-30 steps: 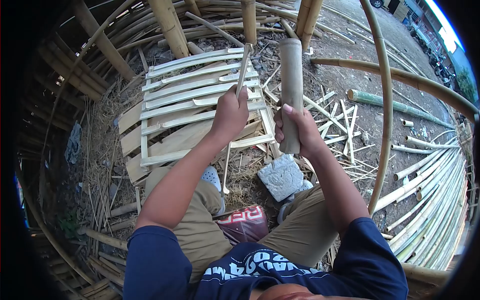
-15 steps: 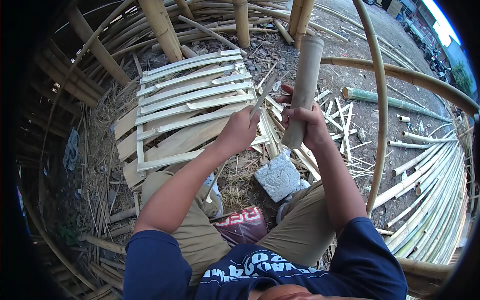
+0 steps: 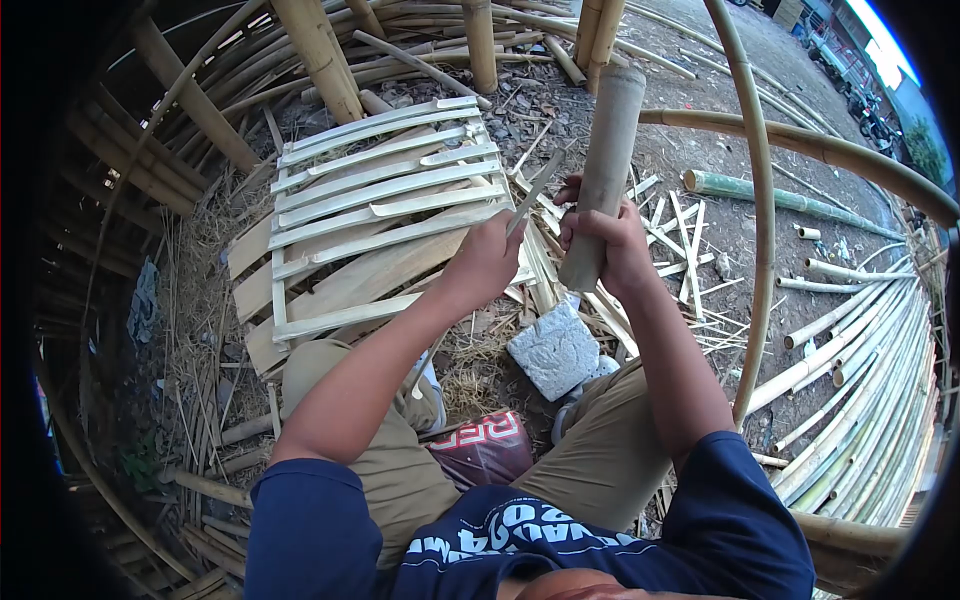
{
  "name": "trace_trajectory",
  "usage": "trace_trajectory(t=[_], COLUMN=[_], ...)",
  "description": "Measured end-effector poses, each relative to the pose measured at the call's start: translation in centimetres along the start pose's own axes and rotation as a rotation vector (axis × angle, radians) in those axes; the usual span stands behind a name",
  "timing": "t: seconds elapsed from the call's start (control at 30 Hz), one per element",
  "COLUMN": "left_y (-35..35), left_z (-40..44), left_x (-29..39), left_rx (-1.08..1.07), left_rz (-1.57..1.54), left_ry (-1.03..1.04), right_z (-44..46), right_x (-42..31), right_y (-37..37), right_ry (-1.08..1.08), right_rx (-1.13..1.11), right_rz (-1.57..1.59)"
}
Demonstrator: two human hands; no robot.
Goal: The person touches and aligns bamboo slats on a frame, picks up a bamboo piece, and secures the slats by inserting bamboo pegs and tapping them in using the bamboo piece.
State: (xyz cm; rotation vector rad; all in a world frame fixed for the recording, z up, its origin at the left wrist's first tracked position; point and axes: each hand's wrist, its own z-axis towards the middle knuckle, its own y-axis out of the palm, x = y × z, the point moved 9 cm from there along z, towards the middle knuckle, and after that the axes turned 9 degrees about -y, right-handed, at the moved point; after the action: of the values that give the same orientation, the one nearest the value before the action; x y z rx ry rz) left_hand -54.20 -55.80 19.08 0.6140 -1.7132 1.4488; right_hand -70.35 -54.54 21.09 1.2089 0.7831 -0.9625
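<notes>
Dirt ground (image 3: 680, 100) stretches out under a scatter of scraps, and just ahead sits a pale, slatted bamboo frame (image 3: 385, 192). Now to the hands, both busy! Left hand (image 3: 487, 258) is wrapped around a long, thin, grey-brown tool (image 3: 540, 183), its flat upper end angled up and away to the right. Right hand (image 3: 612, 245) has a thick, smooth, grey-brown wooden cylinder (image 3: 610, 150), gripped towards its lower end, thumb across the front, some fingers poking out at the side. It's nearly upright, top leaning right, and the tool's tip is just beside it, apart from it. Below, a rough, whitish square block (image 3: 553, 350) lies near the feet. Off to the right, pale split slivers (image 3: 688, 240) litter the dirt, and further over, long yellow-green bamboo poles (image 3: 860, 400) fan out.
</notes>
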Motion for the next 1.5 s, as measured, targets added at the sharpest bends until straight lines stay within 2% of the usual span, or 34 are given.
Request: trace_trajectory(t=[0.13, 0.33, 0.53, 0.73, 0.83, 0.97, 1.17, 1.27, 1.37, 1.5], left_y=[0.6, 1.3, 1.0, -0.3, -2.7, -6.3, -16.8, -23.2, -28.5, -33.9], left_z=[0.1, -0.4, -0.2, -0.6, -0.9, -1.1, -1.4, -2.4, -3.8, -4.7], left_x=[-0.3, -0.2, -0.7, 1.0, 2.0, 2.3, -0.7, -5.3, -12.3, -20.3], left_rx=[0.03, 0.024, 0.02, 0.026, -0.009, -0.185, -0.027, 0.304, 0.691, 0.756], left_rz=[0.017, 0.051, 0.055, 0.01, -0.209, -0.737, -0.976, -0.933, -1.028, -1.302], left_ry=[0.067, 0.074, 0.028, 0.098, 0.084, 0.127, 0.22, 0.17, -0.009, 0.064], right_z=[0.1, 0.3, 0.4, 0.3, 0.4, 0.2, -0.3, -0.4, -0.1, -0.1], right_x=[0.4, 1.9, 1.0, 1.7, 2.4, 3.6, 5.0, 5.2, 6.0, 6.7], right_y=[-0.4, -1.5, -1.5, -2.0, -2.3, -2.2, -1.5, -1.3, -1.8, -1.4], right_ry=[0.003, 0.12, 0.04, 0.087, 0.128, 0.204, 0.279, 0.281, 0.286, 0.308], right_rx=[0.01, 0.12, 0.112, 0.174, 0.195, 0.174, 0.148, 0.141, 0.142, 0.137], right_rz=[0.033, -0.007, -0.15, -0.084, -0.105, -0.186, -0.242, -0.283, -0.314, -0.313])
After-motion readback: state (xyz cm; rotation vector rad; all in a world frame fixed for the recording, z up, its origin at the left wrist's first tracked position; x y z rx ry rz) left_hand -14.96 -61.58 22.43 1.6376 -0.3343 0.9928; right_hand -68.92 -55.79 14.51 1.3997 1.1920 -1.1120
